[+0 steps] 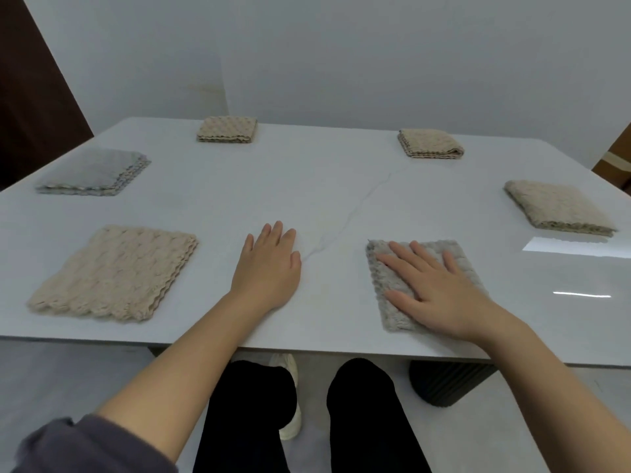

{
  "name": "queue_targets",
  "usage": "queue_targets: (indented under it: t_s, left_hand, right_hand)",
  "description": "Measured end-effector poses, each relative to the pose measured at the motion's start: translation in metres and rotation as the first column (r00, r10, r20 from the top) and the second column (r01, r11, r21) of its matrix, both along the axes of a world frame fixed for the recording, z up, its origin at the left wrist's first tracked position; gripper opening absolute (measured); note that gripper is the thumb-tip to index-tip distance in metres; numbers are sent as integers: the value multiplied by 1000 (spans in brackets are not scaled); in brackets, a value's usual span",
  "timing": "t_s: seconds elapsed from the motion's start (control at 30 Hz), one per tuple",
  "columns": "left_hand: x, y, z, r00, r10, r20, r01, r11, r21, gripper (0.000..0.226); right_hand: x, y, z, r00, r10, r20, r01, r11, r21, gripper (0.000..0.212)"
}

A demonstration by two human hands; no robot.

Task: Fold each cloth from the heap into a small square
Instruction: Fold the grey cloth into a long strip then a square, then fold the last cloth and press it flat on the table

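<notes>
Grey cloth lies folded at four o'clock on the worktop. The right hand presses it with straight fingers, probably to set the creases. The left hand rests flat, empty, at six o'clock.

Left hand down flat, palm to the surface, fingers straight and close together, wrist in line with the forearm. Right hand flat as well, palm down, fingers fanned wide and angled leftward, thumb stretched out sideways.
</notes>
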State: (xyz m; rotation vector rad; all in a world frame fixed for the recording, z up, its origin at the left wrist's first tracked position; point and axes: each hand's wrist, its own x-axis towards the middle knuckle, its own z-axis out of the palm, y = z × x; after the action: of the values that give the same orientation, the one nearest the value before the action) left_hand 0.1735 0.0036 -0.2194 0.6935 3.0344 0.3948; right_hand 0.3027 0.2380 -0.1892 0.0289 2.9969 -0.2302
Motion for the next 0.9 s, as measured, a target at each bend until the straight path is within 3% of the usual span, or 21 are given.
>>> queue_targets:
  t_s: [0.2, 0.4, 0.9]
  left_hand:
    - [0, 1, -1, 1000, 8, -10, -8, 1000, -13, 52]
    - [1, 1, 0, 1000, 8, -3, -8, 1000, -2, 52]
    - [1, 0, -1, 1000, 13, 0, -13, 1000, 9, 52]
  right_hand:
    - [-11, -23, 6, 984, -63, -165, 53, 997, -63, 75]
    - [-21, -31, -6, 987, -145, -68, 147, 989, 25, 63]
    - [2, 12, -8, 976, -213, -39, 215, 976, 44, 63]
